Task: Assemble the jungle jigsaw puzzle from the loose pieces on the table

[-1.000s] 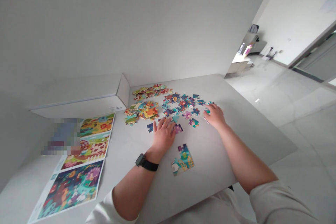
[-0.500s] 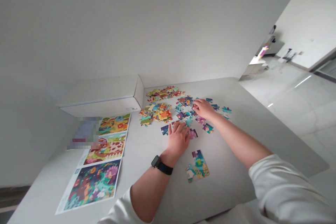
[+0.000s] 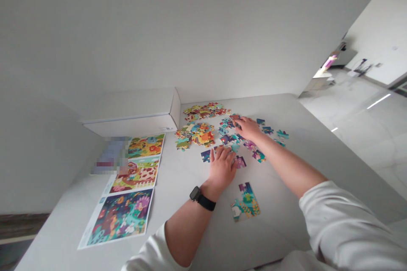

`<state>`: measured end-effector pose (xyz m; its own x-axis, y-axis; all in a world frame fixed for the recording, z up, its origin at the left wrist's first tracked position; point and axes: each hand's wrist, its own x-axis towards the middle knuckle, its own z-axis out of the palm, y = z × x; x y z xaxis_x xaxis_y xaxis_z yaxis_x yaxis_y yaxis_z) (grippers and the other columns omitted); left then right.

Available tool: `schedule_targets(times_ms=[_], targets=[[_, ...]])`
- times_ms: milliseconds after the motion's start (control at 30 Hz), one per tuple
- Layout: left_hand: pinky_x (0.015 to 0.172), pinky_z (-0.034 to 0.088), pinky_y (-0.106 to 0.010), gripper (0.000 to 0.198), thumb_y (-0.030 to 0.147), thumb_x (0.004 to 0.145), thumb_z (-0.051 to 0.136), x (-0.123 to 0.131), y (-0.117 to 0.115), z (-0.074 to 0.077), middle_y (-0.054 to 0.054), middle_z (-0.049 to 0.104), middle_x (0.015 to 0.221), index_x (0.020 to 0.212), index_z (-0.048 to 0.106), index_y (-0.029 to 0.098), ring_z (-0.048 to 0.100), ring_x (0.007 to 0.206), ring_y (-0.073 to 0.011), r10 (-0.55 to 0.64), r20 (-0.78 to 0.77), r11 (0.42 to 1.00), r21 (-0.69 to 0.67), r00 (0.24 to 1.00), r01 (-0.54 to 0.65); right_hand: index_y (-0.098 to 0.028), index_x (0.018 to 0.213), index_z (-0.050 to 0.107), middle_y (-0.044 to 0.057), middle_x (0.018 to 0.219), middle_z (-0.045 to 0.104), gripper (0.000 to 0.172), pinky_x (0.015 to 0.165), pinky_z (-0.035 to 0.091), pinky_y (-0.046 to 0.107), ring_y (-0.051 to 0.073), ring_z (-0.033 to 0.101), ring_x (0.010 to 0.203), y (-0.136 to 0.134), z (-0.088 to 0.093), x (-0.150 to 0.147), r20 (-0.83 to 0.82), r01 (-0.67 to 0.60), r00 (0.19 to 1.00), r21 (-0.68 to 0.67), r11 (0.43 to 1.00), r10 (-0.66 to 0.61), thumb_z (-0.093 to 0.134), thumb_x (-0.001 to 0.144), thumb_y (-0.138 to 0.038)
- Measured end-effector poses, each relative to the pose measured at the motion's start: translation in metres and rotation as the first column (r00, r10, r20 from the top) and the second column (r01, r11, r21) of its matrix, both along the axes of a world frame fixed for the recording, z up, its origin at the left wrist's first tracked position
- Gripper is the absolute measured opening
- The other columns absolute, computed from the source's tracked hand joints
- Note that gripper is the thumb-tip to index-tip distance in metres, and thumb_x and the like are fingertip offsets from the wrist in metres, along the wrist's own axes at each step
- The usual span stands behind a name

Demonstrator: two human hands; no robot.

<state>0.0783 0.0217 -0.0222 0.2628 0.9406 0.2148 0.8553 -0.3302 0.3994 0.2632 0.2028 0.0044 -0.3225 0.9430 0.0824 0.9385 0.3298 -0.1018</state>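
My left hand (image 3: 223, 166) lies flat with its fingers apart, over a row of dark and purple puzzle pieces. A dark blue piece (image 3: 205, 156) shows at its left, and a purple piece (image 3: 241, 161) at its right. Beyond it, my right hand (image 3: 249, 128) reaches into the dark-toned pieces, its fingers pinched at a brownish puzzle piece (image 3: 234, 117); the fingertips are partly hidden. Nearer my body is a small joined section (image 3: 246, 204) with a green frog and yellow stalks.
Two heaps of bright pieces, one nearer (image 3: 200, 135) and one farther (image 3: 206, 111), lie beside a white box (image 3: 136, 123) by the wall. A printed picture sheet (image 3: 122, 216) is on the left. Several loose pieces (image 3: 282, 134) lie to the right.
My right hand has shifted slightly left and away from me, to the brownish piece among the dark ones. The left hand stays in place. The whole view has swung a little.
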Motion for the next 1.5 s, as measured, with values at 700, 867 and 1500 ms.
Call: schedule_targets(times_ms=[700,867,1500], targets=[[0.135,0.025,-0.073,0.033,0.035,0.107,0.06,0.0,0.0,0.001,-0.007,0.067,0.156,0.137,0.073,0.033,0.051,0.153,-0.0347,0.002,0.018,1.0,-0.021,1.0,-0.002,-0.024,0.13,0.081,0.016,0.138,0.073,0.037,0.105,0.052,0.046,0.037,0.065,0.127,0.02,0.01,0.025,0.008,0.192,0.981,0.021,0.981,-0.192,0.068,0.101,-0.044],[0.136,0.025,-0.072,0.034,0.035,0.106,0.062,0.0,0.0,0.0,-0.007,0.067,0.155,0.139,0.072,0.032,0.051,0.152,-0.0342,0.002,0.01,1.0,-0.007,1.0,-0.002,-0.022,0.112,0.086,0.013,0.12,0.08,0.035,0.098,0.051,0.037,0.028,0.071,0.111,0.021,0.011,0.035,-0.108,0.174,0.98,0.087,0.981,-0.165,0.054,0.105,-0.035],[0.133,0.028,-0.073,0.032,0.031,0.105,0.064,0.001,0.001,-0.005,-0.007,0.067,0.155,0.136,0.072,0.03,0.05,0.153,-0.0345,0.009,0.0,1.0,0.029,1.0,-0.009,-0.027,0.118,0.086,0.007,0.121,0.083,0.028,0.113,0.052,0.042,0.024,0.074,0.117,-0.021,-0.011,0.013,-0.245,-0.361,0.886,0.167,0.917,0.393,0.062,0.106,-0.03]])
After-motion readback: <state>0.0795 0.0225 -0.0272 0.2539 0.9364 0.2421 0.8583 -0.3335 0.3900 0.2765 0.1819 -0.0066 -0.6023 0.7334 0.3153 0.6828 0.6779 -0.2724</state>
